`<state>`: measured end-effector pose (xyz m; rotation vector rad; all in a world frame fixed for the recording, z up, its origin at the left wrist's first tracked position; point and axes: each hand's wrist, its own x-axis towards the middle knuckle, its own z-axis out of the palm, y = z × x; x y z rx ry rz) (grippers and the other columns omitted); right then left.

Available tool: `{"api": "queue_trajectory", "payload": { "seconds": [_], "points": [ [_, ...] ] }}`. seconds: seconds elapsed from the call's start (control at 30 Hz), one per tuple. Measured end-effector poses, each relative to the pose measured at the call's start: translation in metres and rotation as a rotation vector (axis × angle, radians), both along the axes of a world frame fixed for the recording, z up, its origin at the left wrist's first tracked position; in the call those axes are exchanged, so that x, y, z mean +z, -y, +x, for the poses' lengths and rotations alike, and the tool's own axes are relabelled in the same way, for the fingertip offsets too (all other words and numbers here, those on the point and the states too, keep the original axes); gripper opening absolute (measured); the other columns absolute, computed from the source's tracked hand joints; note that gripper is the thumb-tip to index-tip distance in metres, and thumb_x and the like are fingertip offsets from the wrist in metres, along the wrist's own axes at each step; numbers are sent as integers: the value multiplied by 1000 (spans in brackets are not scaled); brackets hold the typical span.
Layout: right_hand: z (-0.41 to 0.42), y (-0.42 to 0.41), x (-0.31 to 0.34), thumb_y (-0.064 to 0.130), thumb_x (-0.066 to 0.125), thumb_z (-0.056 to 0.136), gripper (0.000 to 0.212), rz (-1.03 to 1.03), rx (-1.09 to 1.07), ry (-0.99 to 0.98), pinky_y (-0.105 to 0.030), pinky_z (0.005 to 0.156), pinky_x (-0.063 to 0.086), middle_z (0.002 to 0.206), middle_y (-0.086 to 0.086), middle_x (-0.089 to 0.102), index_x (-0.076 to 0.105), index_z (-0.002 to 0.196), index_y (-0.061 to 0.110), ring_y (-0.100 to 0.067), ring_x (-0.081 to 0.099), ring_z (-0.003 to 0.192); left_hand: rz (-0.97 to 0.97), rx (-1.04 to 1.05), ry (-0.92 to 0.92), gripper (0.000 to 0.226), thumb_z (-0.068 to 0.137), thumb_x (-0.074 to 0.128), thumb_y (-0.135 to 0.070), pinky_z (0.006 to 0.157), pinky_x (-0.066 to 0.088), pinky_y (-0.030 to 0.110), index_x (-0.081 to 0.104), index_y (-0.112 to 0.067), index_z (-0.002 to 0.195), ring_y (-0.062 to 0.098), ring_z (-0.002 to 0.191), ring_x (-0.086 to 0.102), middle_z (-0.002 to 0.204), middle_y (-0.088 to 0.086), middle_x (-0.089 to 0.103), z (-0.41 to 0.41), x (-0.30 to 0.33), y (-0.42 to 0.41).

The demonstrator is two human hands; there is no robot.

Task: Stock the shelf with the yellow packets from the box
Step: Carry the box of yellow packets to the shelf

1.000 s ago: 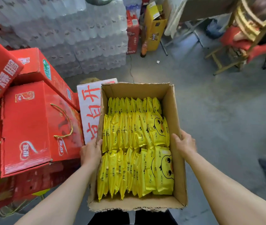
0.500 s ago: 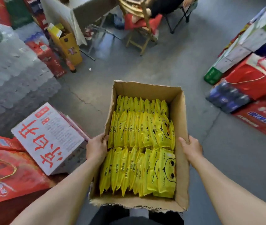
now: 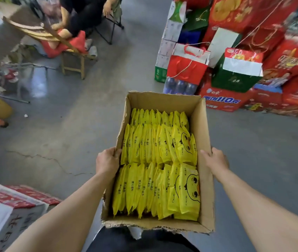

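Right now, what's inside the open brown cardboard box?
The open brown cardboard box holds three rows of upright yellow duck-face packets, packed tight. Left hand and right hand grip its side walls. The box floor and any lower layer are covered.

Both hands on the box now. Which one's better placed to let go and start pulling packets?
Probably right. The right hand grips the box wall beside the face-up yellow packets, the easiest to pinch. The left hand holds the opposite wall beside tightly packed packet edges. No shelf is visible.
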<state>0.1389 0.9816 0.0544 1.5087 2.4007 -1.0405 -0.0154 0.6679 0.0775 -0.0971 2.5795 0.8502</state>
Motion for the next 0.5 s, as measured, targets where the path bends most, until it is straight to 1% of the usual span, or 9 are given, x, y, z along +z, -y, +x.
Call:
{"api": "queue_trajectory", "payload": {
  "seconds": [0.03,0.1,0.17,0.27,0.33,0.37,0.43,0.5],
  "points": [
    [9,-20,1,39,57,95,28,2,-34,-20,-40,71,43,80,-7,55,51,81,15,-31,55,85,-3,-38,8,35,98,53,-33,50,31,28,55,-19,67,16,56,47,58,-2,53,0,1,-25],
    [27,-60,3,36,60,93,37,-9,-125,-64,-45,73,47,68,-1,46,40,67,19,-27,49,78,-5,-109,11,33,98,53,-33,57,34,28,57,-19,70,20,61,49,60,-1,54,0,0,-74],
    [49,-98,4,35,61,93,39,-2,-201,-73,-45,73,47,66,1,44,36,65,22,-26,48,75,5,-189,5,34,98,53,-34,59,38,28,59,-16,70,24,65,53,64,2,58,-3,0,-125],
    [82,-161,8,38,59,92,32,-9,-356,-61,-47,78,49,79,-10,56,46,72,17,-30,56,81,12,-341,6,35,98,53,-33,61,43,30,63,-10,73,27,68,56,68,6,62,-9,-1,-219],
    [91,-178,15,34,58,94,29,-28,-412,-59,-41,80,46,88,-14,57,51,84,8,-27,55,86,2,-406,-5,36,97,53,-33,60,43,32,61,-9,71,30,68,56,69,9,62,-16,0,-254],
    [98,-196,21,31,58,95,27,-41,-462,-69,-37,79,44,90,-15,57,52,89,5,-26,54,86,6,-457,-23,36,96,53,-34,61,44,33,59,-10,69,32,69,56,69,10,63,-19,-3,-284],
    [113,-232,23,29,58,94,22,-54,-537,-84,-36,74,44,91,-14,60,55,92,8,-27,54,80,23,-552,-45,34,94,53,-34,65,49,37,57,-14,67,37,75,57,73,14,65,-23,-6,-344],
    [127,-268,25,31,57,93,21,-37,-604,-86,-35,73,44,94,-14,63,59,94,11,-30,58,83,33,-639,-60,32,94,53,-34,70,50,40,64,-11,74,40,80,58,78,17,66,-27,-9,-408]
  ]
}}
